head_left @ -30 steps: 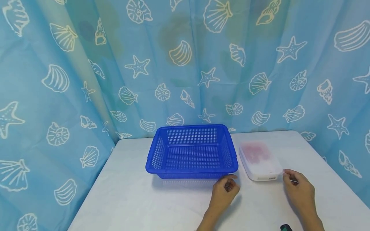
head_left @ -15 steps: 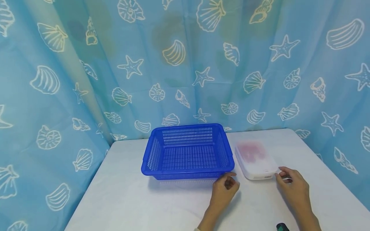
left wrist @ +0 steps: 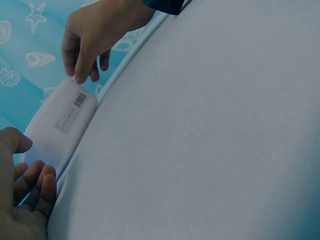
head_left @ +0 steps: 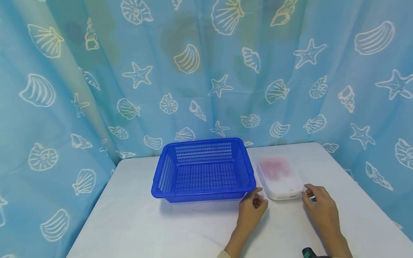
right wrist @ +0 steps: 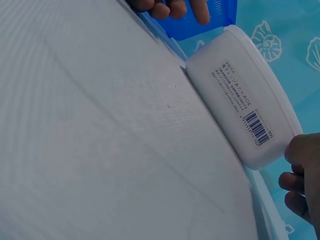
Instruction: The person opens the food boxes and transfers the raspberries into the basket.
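Observation:
A white, lidded food container [head_left: 281,182] with a pinkish patch on its lid lies on the table, right of a blue plastic basket [head_left: 203,191]. My right hand [head_left: 322,211] pinches the container's front right corner at the lid edge between thumb and fingers. In the right wrist view, the container's side shows printed text and a barcode [right wrist: 256,127]. My left hand [head_left: 252,211] is by the basket's front right corner, loosely curled, its fingers close to the container's front left side. In the left wrist view its thumb and fingers are apart with nothing between them.
The basket has slotted walls and no contents. A white cloth [head_left: 145,225] covers the table. Behind and beside it hangs a blue curtain [head_left: 206,93] with shell and starfish prints. A dark object with a green patch [head_left: 308,252] shows at the bottom edge, near the right wrist.
The head view has turned slightly right, shifting everything left in it. My left hand has come a little closer to the container. My right hand stays at the container's corner.

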